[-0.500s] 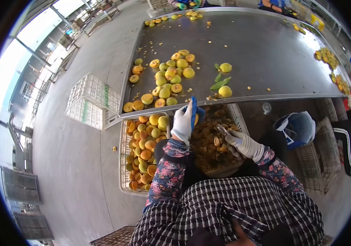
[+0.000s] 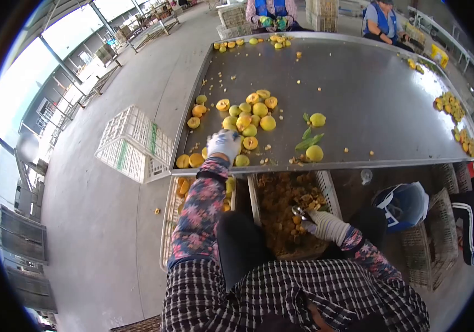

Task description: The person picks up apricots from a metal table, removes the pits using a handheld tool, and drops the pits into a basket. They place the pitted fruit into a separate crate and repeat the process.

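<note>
The fingers of my left hand [image 2: 224, 145] reached down over the near edge of the fruit; their tips were out of sight, so I cannot tell whether they stood apart or had closed on a piece. The fingers of my right hand [image 2: 325, 226] were wrapped around a metal tool [image 2: 300, 212], its end poking out past the glove.

Largest of all was the metal table [image 2: 370, 110], stretching away under my left glove. Below its near edge sat a white crate [image 2: 165, 235] of fruit, partly hidden by my left sleeve, and beside it a second crate [image 2: 330, 193] full of brownish scraps, with the tool held above it. To the right of that stood a blue bucket [image 2: 396, 223].

On the table, the fruit pile [image 2: 243, 122] lay just beyond my left fingers and to their right, some of it cut open. Cut halves [image 2: 196, 160] lay just left of that glove. Well to the right were two yellow-green fruits [image 2: 314, 153], with green leaves [image 2: 309, 142] between them. Smallest were pale bits [image 2: 267, 147] scattered about.
</note>
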Demonstrator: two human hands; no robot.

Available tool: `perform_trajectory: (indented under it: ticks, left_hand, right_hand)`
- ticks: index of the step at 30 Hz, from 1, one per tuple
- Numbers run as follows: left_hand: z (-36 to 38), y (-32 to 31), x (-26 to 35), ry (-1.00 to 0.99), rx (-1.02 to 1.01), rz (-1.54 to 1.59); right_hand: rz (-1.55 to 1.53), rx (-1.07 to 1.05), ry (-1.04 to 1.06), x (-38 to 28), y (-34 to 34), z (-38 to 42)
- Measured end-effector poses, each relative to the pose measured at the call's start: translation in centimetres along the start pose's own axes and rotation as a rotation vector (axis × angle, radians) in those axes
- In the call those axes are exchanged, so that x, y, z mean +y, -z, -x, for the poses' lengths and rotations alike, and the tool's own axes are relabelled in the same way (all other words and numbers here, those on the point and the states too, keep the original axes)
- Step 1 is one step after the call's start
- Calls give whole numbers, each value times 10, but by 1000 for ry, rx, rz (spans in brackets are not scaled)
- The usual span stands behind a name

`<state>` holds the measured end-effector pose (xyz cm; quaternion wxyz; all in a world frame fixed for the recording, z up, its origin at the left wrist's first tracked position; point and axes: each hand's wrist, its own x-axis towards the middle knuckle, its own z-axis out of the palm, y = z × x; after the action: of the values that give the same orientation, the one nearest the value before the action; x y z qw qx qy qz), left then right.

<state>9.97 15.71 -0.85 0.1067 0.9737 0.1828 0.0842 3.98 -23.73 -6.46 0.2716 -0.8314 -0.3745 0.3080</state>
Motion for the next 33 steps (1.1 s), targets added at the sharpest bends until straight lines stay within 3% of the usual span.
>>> perform_trajectory:
  ticks: [5, 8, 10, 13, 16, 17, 18, 19, 20, 23, 25, 27, 30, 32, 33]
  left_hand:
    - [-42, -51, 34, 47, -322, -428]
    - [-47, -65, 43, 95, -246, -301]
    - [-37, -43, 55, 114, -287, -66]
    - [-29, -46, 59, 73, -165, 307]
    - [-47, -97, 41, 41, -144, 1194]
    - [-1, -27, 80, 114, -278, 1686]
    - [23, -8, 92, 222, -254, 1866]
    - [32, -13, 88, 155, -358, 1918]
    - [55, -4, 99, 101, -318, 1917]
    - [109, 4, 129, 221, -368, 2055]
    - [122, -13, 133, 192, -471, 2199]
    - [139, -27, 148, -178, -40, 1720]
    - [145, -30, 152, -197, 12, 1570]
    - [139, -48, 152, 7, -134, 1806]
    - [141, -46, 154, 19, -109, 1780]
  right_hand:
    - [-12, -14, -5, 10, -1, -2]
    - [-177, -19, -10, 14, -1, 0]
    - [-37, -31, -70, -7, 12, 2]
    - [-110, 35, 111, -1, 6, 2]
    - [-309, 36, 19, -16, 17, 11]
    - [-248, 184, 246, -3, 8, 7]
    - [-157, 351, 460, -8, 10, 6]
    - [85, 507, 619, -7, 18, 8]
    - [-246, 504, 462, -22, 23, 10]
    - [-433, 455, 289, -47, 41, 18]
    - [-345, 543, 312, -60, 49, 14]
    - [-198, 590, 327, -67, 48, 9]
    - [49, 698, 364, -63, 37, -4]
    - [188, 718, 291, -66, 34, -4]
    - [191, 699, 252, -65, 31, -5]
